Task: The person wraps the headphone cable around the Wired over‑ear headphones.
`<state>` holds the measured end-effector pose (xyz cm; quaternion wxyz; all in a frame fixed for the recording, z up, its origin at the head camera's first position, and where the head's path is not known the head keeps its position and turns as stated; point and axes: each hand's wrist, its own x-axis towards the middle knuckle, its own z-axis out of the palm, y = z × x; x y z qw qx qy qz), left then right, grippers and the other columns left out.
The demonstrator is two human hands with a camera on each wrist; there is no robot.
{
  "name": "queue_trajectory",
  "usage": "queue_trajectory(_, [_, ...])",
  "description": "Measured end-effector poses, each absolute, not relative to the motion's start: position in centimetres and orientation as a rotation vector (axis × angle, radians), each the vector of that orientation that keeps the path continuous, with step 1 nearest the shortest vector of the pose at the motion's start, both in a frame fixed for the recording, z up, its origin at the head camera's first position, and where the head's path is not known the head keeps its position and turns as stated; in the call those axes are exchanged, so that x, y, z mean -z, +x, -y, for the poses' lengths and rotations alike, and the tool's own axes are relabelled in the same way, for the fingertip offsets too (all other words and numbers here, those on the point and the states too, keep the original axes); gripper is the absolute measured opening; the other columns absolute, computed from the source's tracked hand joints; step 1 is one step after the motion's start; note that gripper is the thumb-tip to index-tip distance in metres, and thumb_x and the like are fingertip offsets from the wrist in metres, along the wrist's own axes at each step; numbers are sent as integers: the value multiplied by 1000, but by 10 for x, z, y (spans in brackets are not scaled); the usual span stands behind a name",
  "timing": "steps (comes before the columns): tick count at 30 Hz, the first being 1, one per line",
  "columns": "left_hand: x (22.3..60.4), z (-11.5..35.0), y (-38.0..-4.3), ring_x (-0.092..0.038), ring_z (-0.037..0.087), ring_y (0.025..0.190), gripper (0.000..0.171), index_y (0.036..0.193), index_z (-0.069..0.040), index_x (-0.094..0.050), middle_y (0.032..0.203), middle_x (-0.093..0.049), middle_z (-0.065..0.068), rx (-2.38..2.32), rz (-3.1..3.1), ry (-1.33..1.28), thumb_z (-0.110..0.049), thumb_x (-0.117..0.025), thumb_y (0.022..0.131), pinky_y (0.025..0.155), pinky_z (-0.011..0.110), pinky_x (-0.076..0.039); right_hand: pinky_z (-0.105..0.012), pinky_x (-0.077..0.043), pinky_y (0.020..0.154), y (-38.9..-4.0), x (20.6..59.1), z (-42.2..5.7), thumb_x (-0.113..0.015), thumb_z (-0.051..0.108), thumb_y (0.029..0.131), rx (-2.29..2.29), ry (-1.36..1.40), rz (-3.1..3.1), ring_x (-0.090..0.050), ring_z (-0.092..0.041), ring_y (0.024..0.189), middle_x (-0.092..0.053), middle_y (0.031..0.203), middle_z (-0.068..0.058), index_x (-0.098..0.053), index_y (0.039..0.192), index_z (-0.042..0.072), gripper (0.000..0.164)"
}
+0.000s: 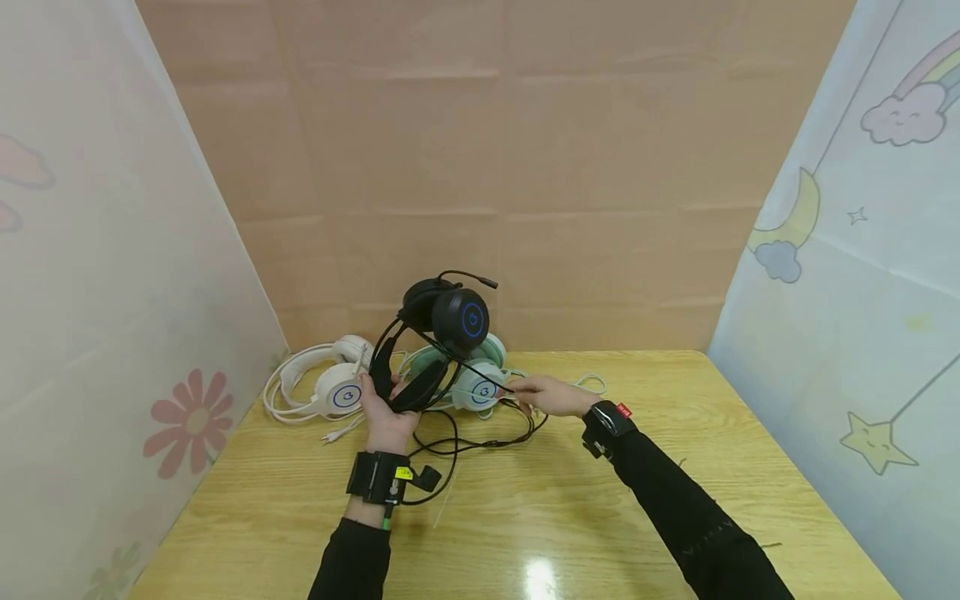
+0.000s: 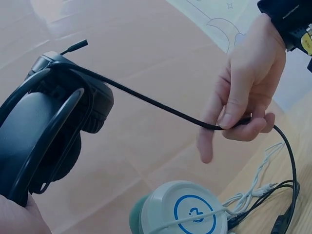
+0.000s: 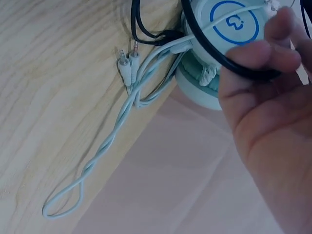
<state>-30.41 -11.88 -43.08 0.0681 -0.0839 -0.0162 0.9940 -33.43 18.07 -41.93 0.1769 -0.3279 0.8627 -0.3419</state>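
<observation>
My left hand (image 1: 386,421) holds a black headset (image 1: 459,323) by its headband, with the ear cups raised above the table and the thin microphone (image 1: 471,276) pointing right. From the headset a black cable (image 2: 156,103) runs across to my right hand (image 1: 551,395), which pinches it between thumb and fingers. Beyond the pinch, the cable hangs down into loose loops on the table. Behind the black headset sits a pale green headset (image 1: 476,392), partly hidden by it. In the left wrist view only part of the left hand (image 2: 22,217) shows.
A white headset (image 1: 341,390) lies at the back left of the wooden table (image 1: 570,492), its plug near the left hand. The pale green cable (image 3: 109,139) is twisted into a bundle. Brown paper (image 1: 495,167) covers the back, and patterned panels stand on both sides.
</observation>
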Motion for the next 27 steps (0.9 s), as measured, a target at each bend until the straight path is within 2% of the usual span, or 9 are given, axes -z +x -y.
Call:
queue_trajectory(7, [426, 118, -300, -36, 15, 40, 49, 91, -11, -50, 65, -49, 1, -2970, 52, -198, -59, -40, 96, 47, 30, -36, -28, -32, 57, -344, 418, -194, -41, 23, 106, 976, -762, -2478, -40, -17, 61, -54, 81, -26, -64, 128, 11, 34])
queue_trajectory(11, [422, 116, -297, -35, 14, 42, 52, 92, -9, -48, 67, -50, 2, -2933, 67, -132, -60, -40, 96, 46, 29, -36, -34, -44, 75, -349, 416, -199, -44, 34, 104, 940, -703, -2611, -58, -24, 86, -66, 101, -15, -71, 115, 17, 33])
queue_trajectory(14, [420, 114, -295, -34, 13, 42, 54, 91, -7, -47, 68, -48, 2, -2891, 88, -110, -61, -39, 95, 46, 29, -37, -40, -47, 93, -355, 411, -198, -46, 37, 103, 910, -662, -2688, -61, -29, 115, -67, 123, -8, -74, 106, 19, 33])
queue_trajectory(16, [419, 112, -294, -34, 14, 42, 56, 88, -6, -48, 65, -46, 2, -2870, 89, -113, -61, -40, 95, 46, 29, -37, -39, -45, 87, -358, 407, -196, -48, 35, 102, 907, -636, -2709, -60, -31, 119, -68, 124, -8, -76, 102, 18, 32])
queue_trajectory(18, [418, 111, -293, -35, 14, 42, 57, 87, -6, -49, 62, -42, 1, -2855, 85, -111, -61, -40, 95, 46, 29, -37, -38, -40, 76, -360, 402, -193, -51, 33, 102, 893, -609, -2724, -63, -28, 107, -70, 116, -8, -76, 100, 18, 30])
queue_trajectory(21, [418, 108, -292, -35, 15, 41, 58, 85, -5, -50, 56, -36, -1, -2822, 77, -97, -62, -41, 95, 46, 30, -38, -37, -36, 72, -361, 395, -189, -54, 32, 100, 864, -595, -2729, -63, -23, 96, -71, 110, -7, -77, 98, 18, 27])
queue_trajectory(23, [418, 107, -291, -36, 15, 40, 60, 85, -5, -51, 54, -34, -1, -2788, 82, -73, -64, -41, 94, 46, 31, -39, -34, -34, 68, -360, 392, -187, -56, 33, 99, 852, -588, -2714, -53, -19, 73, -69, 92, -5, -78, 96, 17, 27])
queue_trajectory(24, [418, 106, -291, -36, 15, 40, 61, 85, -5, -51, 53, -33, -1, -2769, 86, -62, -65, -40, 93, 46, 32, -39, -33, -35, 67, -359, 391, -186, -57, 33, 99, 853, -601, -2709, -54, -16, 71, -70, 91, -1, -78, 96, 16, 27])
queue_trajectory(27, [417, 103, -290, -35, 15, 39, 62, 84, -5, -53, 54, -29, -4, -2729, 85, -39, -65, -39, 94, 45, 32, -39, -30, -29, 59, -361, 391, -185, -58, 32, 98, 886, -632, -2686, -28, -14, 56, -54, 70, 5, -78, 87, 15, 28])
